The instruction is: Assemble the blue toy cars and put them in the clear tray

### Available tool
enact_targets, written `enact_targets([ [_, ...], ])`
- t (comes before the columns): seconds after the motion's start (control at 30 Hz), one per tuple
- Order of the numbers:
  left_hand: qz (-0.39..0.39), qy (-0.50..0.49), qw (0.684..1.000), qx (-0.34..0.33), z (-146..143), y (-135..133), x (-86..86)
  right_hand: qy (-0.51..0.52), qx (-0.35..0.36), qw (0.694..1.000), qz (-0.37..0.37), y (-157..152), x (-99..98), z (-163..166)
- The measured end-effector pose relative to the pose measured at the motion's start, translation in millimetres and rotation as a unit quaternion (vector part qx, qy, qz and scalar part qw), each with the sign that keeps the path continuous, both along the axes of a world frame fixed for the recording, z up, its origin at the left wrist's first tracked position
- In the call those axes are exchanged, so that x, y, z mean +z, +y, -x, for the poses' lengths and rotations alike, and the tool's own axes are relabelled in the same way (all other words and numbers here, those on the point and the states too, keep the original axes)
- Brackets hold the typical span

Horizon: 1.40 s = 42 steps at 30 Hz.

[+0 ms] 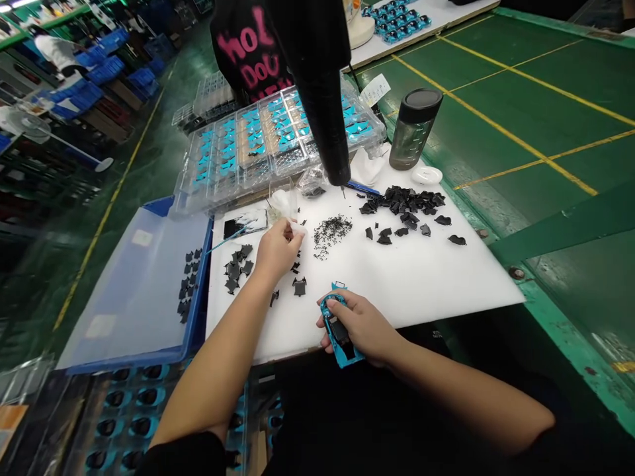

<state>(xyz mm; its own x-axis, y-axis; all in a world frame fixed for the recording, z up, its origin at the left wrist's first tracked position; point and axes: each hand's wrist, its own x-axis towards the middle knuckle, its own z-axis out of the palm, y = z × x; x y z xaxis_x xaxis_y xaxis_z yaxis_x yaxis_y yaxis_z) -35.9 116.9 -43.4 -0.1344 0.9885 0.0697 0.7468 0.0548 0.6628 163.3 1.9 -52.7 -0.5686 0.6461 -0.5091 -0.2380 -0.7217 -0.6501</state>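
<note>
My right hand [367,324] is wrapped round a glossy blue plastic casing [342,344] with a dark piece set in it, just above the board's front edge. My left hand [278,251] is pinched over the left part of the white board [397,284]. Something white shows at its fingertips, too small to name. Beside that hand lie several black clip-like parts [299,287] and a heap of tiny black screws [332,231]. Farther left are more black parts [238,268] and a thin blue stick [231,236]. Above the screws hangs a black electric screwdriver [338,165], touched by neither hand.
Black pieces [407,201] are piled at the back right, near a lidded bottle [415,129] and a small white dish [426,175]. Clear trays of blue parts [228,149] stand behind. A blue bin [124,284] is at left. A person in black [248,49] stands opposite.
</note>
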Motion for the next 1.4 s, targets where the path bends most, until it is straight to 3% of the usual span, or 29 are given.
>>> enact_targets([
  [0.13, -0.008, -0.002, 1.0, 0.018, 1.6, 1.2, 2.6, -0.004, -0.001, 1.0, -0.002, -0.1, 3.9, -0.2],
  [0.23, -0.054, -0.015, 0.998, 0.025, 3.0, -6.5, 14.8, -0.014, -0.005, 1.0, -0.006, 0.2, 6.9, -0.4],
  [0.37, -0.211, -0.003, 0.977, 0.037, 18.3, -34.8, 42.7, -0.014, -0.004, 1.0, -0.002, 0.7, 8.2, -1.2],
  [0.47, -0.344, 0.016, 0.936, 0.078, 42.6, -69.5, 53.5, -0.017, -0.002, 1.0, 0.002, 1.3, 8.6, -2.7],
  [0.53, -0.397, 0.021, 0.908, 0.133, 59.0, -97.7, 47.3, -0.028, 0.005, 1.0, 0.003, 2.5, 8.8, -3.6],
  [0.63, -0.408, 0.018, 0.89, 0.203, 71.9, -140.9, 19.9, -0.043, 0.013, 0.999, 0.009, 4.2, 8.8, -3.2],
  [0.73, -0.402, 0.031, 0.896, 0.183, 65.6, -173.2, -10.7, -0.048, 0.011, 0.999, 0.012, 3.5, 9.0, -1.7],
  [0.8, -0.404, 0.044, 0.901, 0.148, 54.5, -184.0, -22.2, -0.045, 0.008, 0.999, 0.015, 2.4, 9.8, -2.3],
  [1.07, -0.383, -0.016, 0.923, 0.029, 22.1, -170.0, -32.4, -0.108, -0.106, 0.988, 0.017, 6.7, 19.4, -37.2],
  [1.2, -0.345, -0.01, 0.938, 0.038, 19.2, -167.5, -40.2, -0.125, -0.136, 0.983, 0.003, 7.3, 16.1, -49.5],
  [1.4, -0.342, -0.017, 0.939, 0.04, 19.2, -170.0, -38.4, -0.097, -0.13, 0.986, -0.023, 8.2, 10.4, -45.1],
])
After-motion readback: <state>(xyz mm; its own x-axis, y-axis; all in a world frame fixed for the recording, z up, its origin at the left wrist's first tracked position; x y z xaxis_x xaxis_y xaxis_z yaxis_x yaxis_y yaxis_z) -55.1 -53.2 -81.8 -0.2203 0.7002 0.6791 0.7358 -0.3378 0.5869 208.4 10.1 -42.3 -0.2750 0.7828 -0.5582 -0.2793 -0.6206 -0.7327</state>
